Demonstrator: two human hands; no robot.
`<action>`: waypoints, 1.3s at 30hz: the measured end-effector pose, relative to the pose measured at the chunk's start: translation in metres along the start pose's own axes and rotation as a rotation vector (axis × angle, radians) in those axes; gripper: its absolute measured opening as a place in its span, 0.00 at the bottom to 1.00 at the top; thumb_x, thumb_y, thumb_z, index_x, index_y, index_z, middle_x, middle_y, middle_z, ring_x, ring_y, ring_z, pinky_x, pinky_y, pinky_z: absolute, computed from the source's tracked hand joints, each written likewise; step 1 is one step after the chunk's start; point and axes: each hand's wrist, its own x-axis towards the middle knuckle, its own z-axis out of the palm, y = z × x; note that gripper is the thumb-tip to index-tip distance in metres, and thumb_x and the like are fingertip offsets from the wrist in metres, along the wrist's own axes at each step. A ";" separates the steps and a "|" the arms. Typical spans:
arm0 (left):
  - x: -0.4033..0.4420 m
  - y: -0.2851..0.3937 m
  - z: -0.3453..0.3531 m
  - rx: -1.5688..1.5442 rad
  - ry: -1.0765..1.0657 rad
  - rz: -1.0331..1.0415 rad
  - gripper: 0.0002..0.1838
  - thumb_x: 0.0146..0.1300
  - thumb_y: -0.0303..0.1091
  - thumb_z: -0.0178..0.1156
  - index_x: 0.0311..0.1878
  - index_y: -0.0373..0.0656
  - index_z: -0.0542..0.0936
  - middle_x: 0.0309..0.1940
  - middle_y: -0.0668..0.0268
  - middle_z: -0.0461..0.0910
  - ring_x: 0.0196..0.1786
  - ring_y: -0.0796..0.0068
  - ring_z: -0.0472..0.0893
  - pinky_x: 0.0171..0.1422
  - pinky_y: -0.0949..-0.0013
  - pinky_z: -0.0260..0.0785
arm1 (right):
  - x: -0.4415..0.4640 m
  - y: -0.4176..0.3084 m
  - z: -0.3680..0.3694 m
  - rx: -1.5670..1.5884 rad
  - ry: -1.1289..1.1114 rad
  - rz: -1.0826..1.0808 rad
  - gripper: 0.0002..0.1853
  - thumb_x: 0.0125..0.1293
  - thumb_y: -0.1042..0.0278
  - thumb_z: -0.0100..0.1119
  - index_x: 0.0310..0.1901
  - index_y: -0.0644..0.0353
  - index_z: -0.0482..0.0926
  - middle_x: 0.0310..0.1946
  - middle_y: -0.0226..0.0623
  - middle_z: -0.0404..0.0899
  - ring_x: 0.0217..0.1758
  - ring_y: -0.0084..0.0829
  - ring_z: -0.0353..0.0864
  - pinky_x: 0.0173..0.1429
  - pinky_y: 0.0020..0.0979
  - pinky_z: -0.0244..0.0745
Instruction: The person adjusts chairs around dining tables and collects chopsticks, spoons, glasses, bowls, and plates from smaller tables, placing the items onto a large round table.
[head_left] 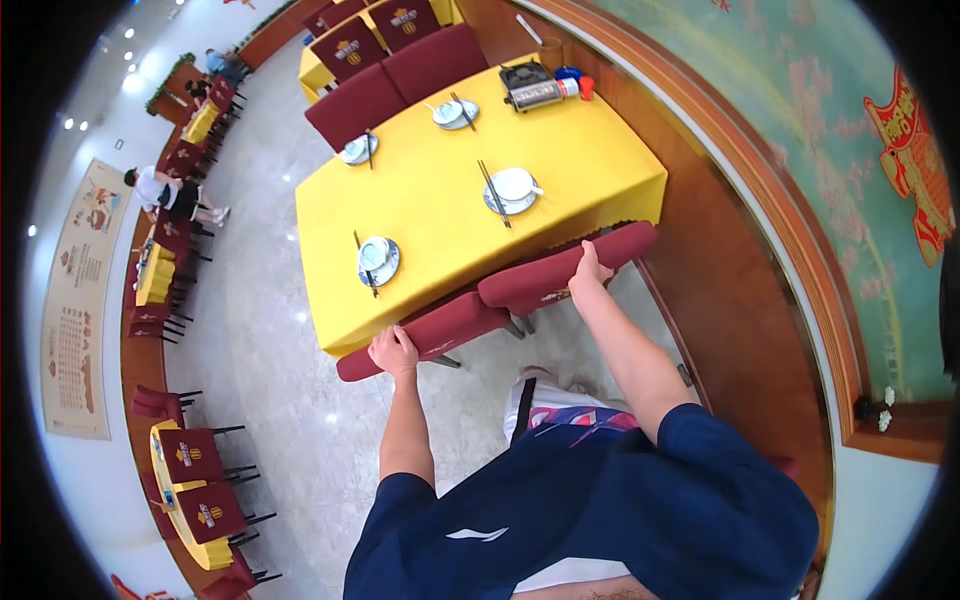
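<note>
Two dark red chairs stand side by side at the near edge of a table with a yellow tablecloth (430,215). My left hand (394,350) is closed over the top of the left chair's back (450,327). Over the top of the right chair's back (530,283), my right hand (588,268) is wrapped, its thumb pointing up. The two chair backs almost touch each other. Nearest to my hands on the cloth are a plate with a small bowl (378,262) and a plate with a bowl and spoon (512,190), each with chopsticks (494,195) alongside.
Two more settings and a portable gas stove (535,95) sit on the table's far side. A wooden wall panel (730,300) runs along the right. Two red chairs (400,85) stand opposite. Across the tiled floor (265,300), a person (170,195) is near other tables.
</note>
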 end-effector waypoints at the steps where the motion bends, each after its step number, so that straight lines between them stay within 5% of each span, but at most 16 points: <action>1: 0.001 -0.001 -0.002 -0.007 -0.047 -0.018 0.14 0.61 0.39 0.51 0.24 0.46 0.79 0.26 0.65 0.80 0.34 0.61 0.78 0.45 0.58 0.64 | 0.005 0.006 0.003 -0.104 0.025 -0.014 0.44 0.46 0.67 0.73 0.64 0.69 0.59 0.60 0.49 0.71 0.56 0.44 0.77 0.60 0.42 0.76; 5: 0.007 0.004 -0.006 -0.005 -0.049 -0.047 0.12 0.60 0.38 0.53 0.23 0.46 0.78 0.25 0.65 0.79 0.35 0.63 0.78 0.45 0.59 0.64 | 0.015 0.009 0.011 -0.211 0.047 0.003 0.47 0.43 0.63 0.75 0.63 0.71 0.59 0.58 0.51 0.72 0.55 0.46 0.77 0.58 0.47 0.78; 9: 0.009 0.004 -0.006 -0.017 -0.028 -0.064 0.11 0.58 0.37 0.53 0.21 0.46 0.76 0.23 0.65 0.78 0.34 0.63 0.77 0.45 0.60 0.64 | 0.037 0.012 -0.002 -0.168 -0.196 0.167 0.48 0.47 0.60 0.72 0.67 0.51 0.51 0.62 0.46 0.63 0.57 0.51 0.73 0.54 0.65 0.72; 15: 0.007 0.003 -0.003 -0.058 0.019 -0.057 0.08 0.55 0.35 0.54 0.22 0.48 0.77 0.23 0.67 0.77 0.34 0.66 0.76 0.47 0.61 0.63 | 0.045 -0.002 -0.017 -0.388 -0.397 0.202 0.44 0.51 0.49 0.70 0.65 0.52 0.55 0.60 0.44 0.67 0.58 0.50 0.72 0.56 0.62 0.70; 21: 0.009 0.001 -0.006 -0.097 0.024 -0.038 0.06 0.54 0.33 0.54 0.25 0.50 0.79 0.25 0.71 0.77 0.35 0.68 0.76 0.48 0.62 0.62 | 0.033 -0.025 -0.052 -0.643 -0.649 0.217 0.51 0.50 0.31 0.65 0.69 0.51 0.53 0.61 0.45 0.68 0.58 0.49 0.72 0.63 0.60 0.60; 23: 0.009 0.000 -0.009 -0.109 0.019 -0.046 0.05 0.54 0.33 0.54 0.26 0.50 0.79 0.25 0.71 0.77 0.35 0.68 0.76 0.49 0.62 0.62 | 0.025 -0.032 -0.066 -0.671 -0.737 0.373 0.52 0.51 0.27 0.61 0.69 0.52 0.55 0.61 0.46 0.69 0.59 0.46 0.73 0.65 0.58 0.58; 26: 0.013 -0.002 -0.004 -0.090 0.039 -0.040 0.05 0.53 0.33 0.54 0.26 0.51 0.79 0.25 0.73 0.77 0.35 0.69 0.76 0.50 0.63 0.62 | 0.025 -0.011 -0.098 -0.672 -0.833 0.507 0.36 0.61 0.37 0.55 0.64 0.52 0.66 0.56 0.43 0.75 0.57 0.40 0.75 0.56 0.46 0.69; 33: 0.014 -0.007 -0.006 -0.149 -0.029 -0.076 0.04 0.51 0.34 0.55 0.26 0.53 0.79 0.25 0.74 0.77 0.36 0.69 0.76 0.50 0.63 0.62 | -0.051 0.017 -0.084 -0.877 -1.001 0.756 0.19 0.67 0.51 0.53 0.51 0.55 0.76 0.47 0.41 0.81 0.47 0.36 0.80 0.51 0.41 0.75; 35: 0.016 -0.007 -0.007 -0.154 -0.027 -0.075 0.05 0.52 0.33 0.54 0.27 0.52 0.80 0.25 0.74 0.77 0.35 0.70 0.76 0.52 0.64 0.61 | -0.084 -0.001 -0.050 -0.967 -1.201 0.347 0.15 0.68 0.55 0.52 0.42 0.60 0.78 0.35 0.39 0.83 0.37 0.32 0.83 0.44 0.31 0.78; 39: 0.020 -0.010 -0.006 -0.170 -0.012 -0.032 0.05 0.51 0.33 0.54 0.27 0.53 0.79 0.26 0.73 0.76 0.35 0.69 0.75 0.50 0.64 0.62 | -0.093 -0.021 0.020 -0.619 -1.341 -0.003 0.13 0.69 0.60 0.54 0.33 0.62 0.75 0.19 0.34 0.76 0.17 0.23 0.74 0.24 0.24 0.70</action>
